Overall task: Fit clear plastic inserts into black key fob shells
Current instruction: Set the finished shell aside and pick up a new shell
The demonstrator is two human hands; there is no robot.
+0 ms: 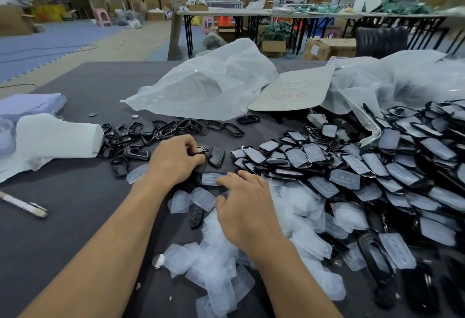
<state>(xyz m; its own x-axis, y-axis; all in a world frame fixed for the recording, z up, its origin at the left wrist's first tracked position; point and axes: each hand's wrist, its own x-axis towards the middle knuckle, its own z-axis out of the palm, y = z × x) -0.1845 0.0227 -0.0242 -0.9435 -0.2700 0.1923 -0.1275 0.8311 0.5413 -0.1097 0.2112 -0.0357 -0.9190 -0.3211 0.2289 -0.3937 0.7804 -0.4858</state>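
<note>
Pinching black shell [202, 149] w/ left hand [176, 160]; right hand [244, 204] rests flat-fingered on clear insert [209, 179].

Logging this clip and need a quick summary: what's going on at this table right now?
A person is assembling key fobs at a dark table. The left hand pinches a black shell, while the right hand rests its fingertips on a clear insert lying on the table. Loose inserts are heaped close by; a pile of fitted fobs spreads to the right, empty shells to the left.
</note>
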